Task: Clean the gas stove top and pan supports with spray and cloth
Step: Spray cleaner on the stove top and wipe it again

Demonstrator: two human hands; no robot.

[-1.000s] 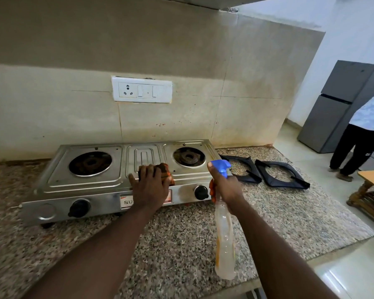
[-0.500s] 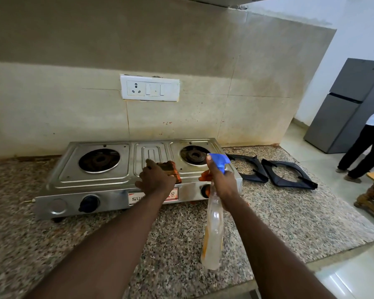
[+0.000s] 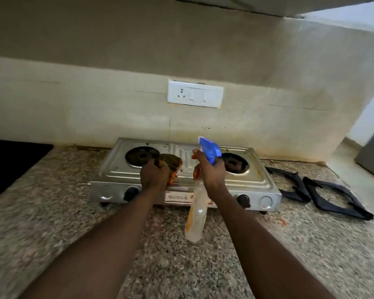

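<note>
On the speckled counter (image 3: 73,234), below both wrists, nothing lies in the working path.

**Right hand.** The right hand (image 3: 209,172) is curled round the neck of the spray bottle (image 3: 195,219), with one finger over the orange trigger. The blue nozzle points away from the person. The clear body hangs below the fist, in front of the stove's knob panel.

**Left hand.** Just left of that fist, the left hand (image 3: 154,176) clutches a bunched brown-and-orange cloth (image 3: 171,164), fingers closed round the wad. It cannot be told whether the cloth touches the steel.

**Stove.** The stove (image 3: 260,180) stands directly beyond both hands, its back edge near the wall. Both burners are bare. The pan supports (image 3: 343,210) lie flat on the counter, well to the right of the right hand.

**Step in hand (judged).** Wet the steel top, then wipe it.

1. Tip the nozzle down toward the panel; as held, the spray looks likely to reach the wall.
2. Move the cloth hand aside before squeezing.
3. Mist lightly and keep liquid out of the burner wells.
4. Wipe from the far edge toward the knobs, turning the cloth to a clean face.
5. Treat the supports separately, where they lie.
</note>
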